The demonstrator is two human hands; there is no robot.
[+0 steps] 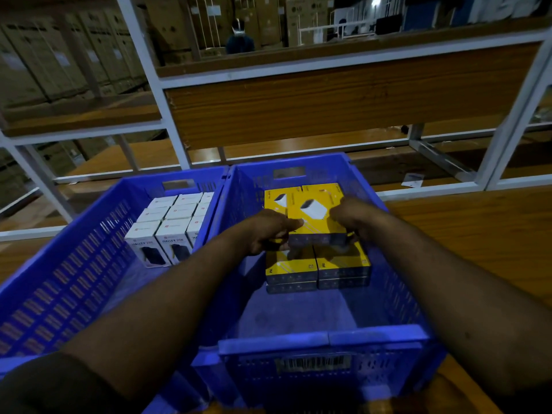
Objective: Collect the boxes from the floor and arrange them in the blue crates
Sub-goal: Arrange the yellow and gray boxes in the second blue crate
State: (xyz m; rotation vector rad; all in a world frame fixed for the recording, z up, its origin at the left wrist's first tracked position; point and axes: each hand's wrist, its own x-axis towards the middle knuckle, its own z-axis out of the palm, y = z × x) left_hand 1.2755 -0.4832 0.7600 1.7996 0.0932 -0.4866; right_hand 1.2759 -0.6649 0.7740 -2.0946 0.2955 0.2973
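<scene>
Yellow box (316, 218) gripped at both edges by left hand (268, 231) and right hand (355, 216) fingers, right crate (325, 339) half open.

Right crate (324, 339): blue plastic, slotted walls, a barcode label on its near wall; it stands touching the left crate.
Left crate (59, 282): blue plastic, same slotted make, handle cut-out in its far wall.
Yellow boxes (316, 265): flat, yellow-topped with dark sides, stacked in layers against the far wall of the right crate; the near floor of that crate is bare.
Top yellow box (316, 212): lies flat on the stack, picturing a white device.
White boxes (171, 222): upright, printed "HALLEY 20K", packed in rows in the far right corner of the left crate.
</scene>
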